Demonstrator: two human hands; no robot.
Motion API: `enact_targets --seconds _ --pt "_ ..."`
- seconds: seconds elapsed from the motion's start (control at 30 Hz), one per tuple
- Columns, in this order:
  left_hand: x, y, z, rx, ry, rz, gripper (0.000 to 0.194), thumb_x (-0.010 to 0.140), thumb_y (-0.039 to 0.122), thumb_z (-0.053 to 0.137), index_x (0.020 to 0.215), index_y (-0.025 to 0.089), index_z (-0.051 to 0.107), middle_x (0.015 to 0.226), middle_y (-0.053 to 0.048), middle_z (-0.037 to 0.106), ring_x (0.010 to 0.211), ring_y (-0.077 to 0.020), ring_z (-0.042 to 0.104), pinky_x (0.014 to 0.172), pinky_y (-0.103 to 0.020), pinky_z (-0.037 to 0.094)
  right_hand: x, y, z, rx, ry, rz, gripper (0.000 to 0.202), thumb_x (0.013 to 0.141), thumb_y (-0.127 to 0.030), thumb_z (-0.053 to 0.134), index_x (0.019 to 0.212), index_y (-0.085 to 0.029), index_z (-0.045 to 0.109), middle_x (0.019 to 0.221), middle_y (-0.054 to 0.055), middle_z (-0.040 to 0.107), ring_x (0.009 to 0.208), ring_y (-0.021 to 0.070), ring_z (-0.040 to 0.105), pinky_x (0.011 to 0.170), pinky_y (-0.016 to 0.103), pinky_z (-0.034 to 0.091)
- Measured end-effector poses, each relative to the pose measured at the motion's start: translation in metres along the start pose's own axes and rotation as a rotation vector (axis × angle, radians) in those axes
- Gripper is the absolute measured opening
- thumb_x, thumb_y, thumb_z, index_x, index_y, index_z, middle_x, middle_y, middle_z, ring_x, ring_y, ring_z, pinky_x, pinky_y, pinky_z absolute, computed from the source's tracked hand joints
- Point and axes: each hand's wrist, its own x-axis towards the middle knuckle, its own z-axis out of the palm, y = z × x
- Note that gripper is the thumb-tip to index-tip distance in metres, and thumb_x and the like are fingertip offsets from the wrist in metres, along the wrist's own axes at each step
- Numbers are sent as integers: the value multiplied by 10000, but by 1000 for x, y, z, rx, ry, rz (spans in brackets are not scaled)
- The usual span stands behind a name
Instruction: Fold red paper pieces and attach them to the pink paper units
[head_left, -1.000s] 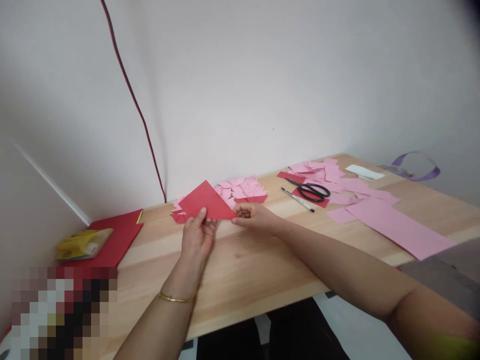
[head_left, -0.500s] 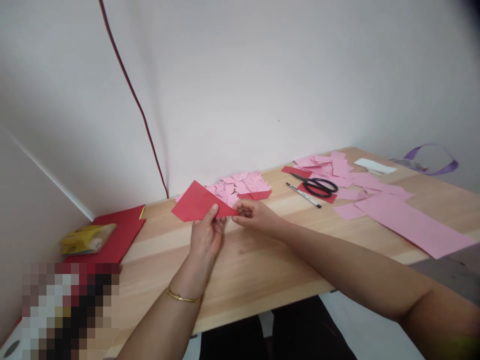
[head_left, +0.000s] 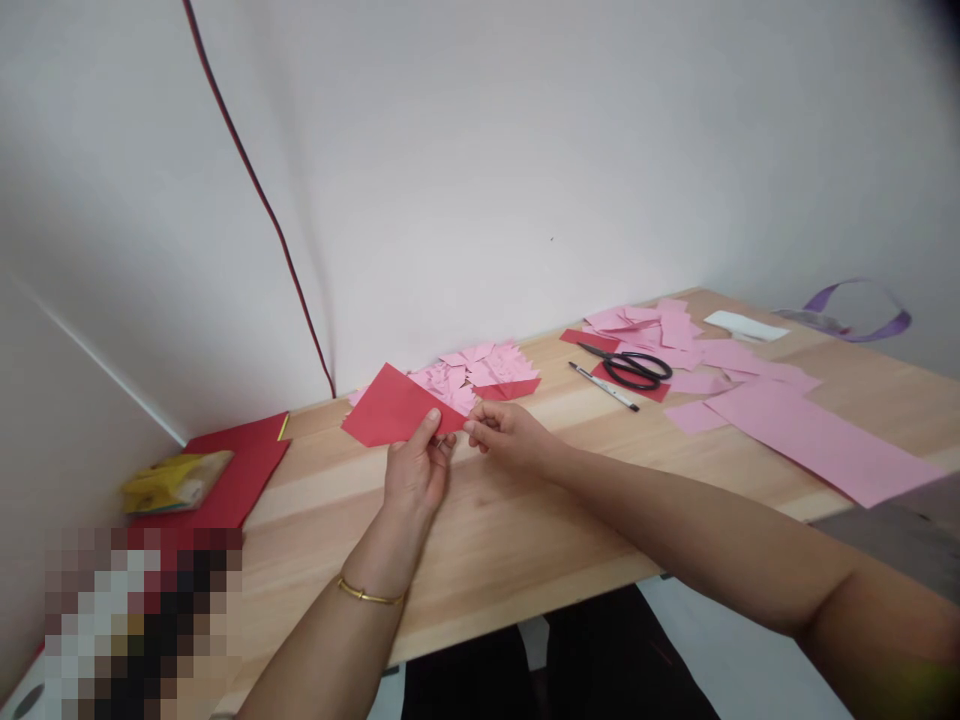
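A folded piece of red paper (head_left: 390, 408) is held up over the table, pointed at its top and narrowing to a tip on the right. My left hand (head_left: 417, 462) grips its lower edge, thumb lying on the front and fingers behind. At the right tip, my right hand (head_left: 510, 435) pinches the paper between thumb and curled fingers. Just behind the paper lies a pile of pink cut paper pieces (head_left: 499, 366) with jagged edges, partly hidden by it. A red strip shows along the pile's front.
On the wooden table (head_left: 525, 540), black-handled scissors (head_left: 637, 368) and a pen (head_left: 604, 386) lie right of my hands. Pink paper sheets (head_left: 817, 435) spread farther right, near a white strip (head_left: 746, 326). Red sheets (head_left: 262, 455) carry a yellow packet (head_left: 176, 483) at left. A wall stands behind.
My right thumb has shifted slightly on the red paper's tip, and the fingers sit a little closer in. The left hand keeps its hold. The view has moved a little.
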Motion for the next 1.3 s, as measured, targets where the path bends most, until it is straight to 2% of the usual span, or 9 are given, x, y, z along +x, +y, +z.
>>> enact_targets --seconds 0.17,0.5,0.8,0.9,1.0,1.07,1.17,1.3 --pt "0 0 1 -8 39 24 247 571 144 785 744 135 609 692 -1 645 596 -98 593 589 -238 468 0 -1 1 -109 51 -26 241 832 -339 487 662 -172 528 633 -15 559 574 97 481 563 230 372" --pt "2 0 2 1 55 113 256 564 158 796 725 127 599 608 27 591 496 -58 506 505 -204 415 -2 -1 7 -134 57 -45 220 834 -315 474 669 -176 516 637 -18 516 591 103 458 578 232 356" --pt "2 0 2 9 54 121 260 562 172 799 736 131 609 615 30 598 487 -57 506 536 -223 432 0 1 9 -191 86 -108 217 853 -315 435 674 -192 426 629 -36 440 612 109 418 596 241 336" --pt "1 -2 1 -7 6 72 261 569 193 800 749 139 619 637 24 614 515 -65 534 573 -235 457 1 3 7 -205 107 -152 209 858 -300 423 678 -194 410 637 -34 436 617 112 415 595 243 329" --pt "-2 -6 1 38 -97 -19 271 557 178 803 772 143 642 695 4 647 599 -90 587 632 -251 486 1 5 3 -213 126 -176 206 864 -292 415 683 -196 401 640 -30 432 614 117 413 596 248 330" --pt "-4 -8 1 86 -145 -26 297 536 149 806 794 143 658 749 -16 670 667 -111 612 657 -252 493 2 5 2 -214 121 -191 201 871 -291 409 694 -196 409 646 -24 445 621 121 424 600 251 336" --pt "-6 -11 1 122 -144 26 308 519 130 804 795 145 668 787 -33 685 730 -141 628 687 -269 501 1 4 2 -225 112 -224 192 877 -281 407 707 -193 428 667 -12 477 642 127 451 610 255 346" --pt "-3 -12 -1 140 -130 50 216 537 139 791 713 120 667 709 -42 679 695 -148 628 701 -291 502 -1 0 3 -232 85 -248 198 883 -277 405 711 -188 445 681 -6 502 650 126 469 614 257 356"
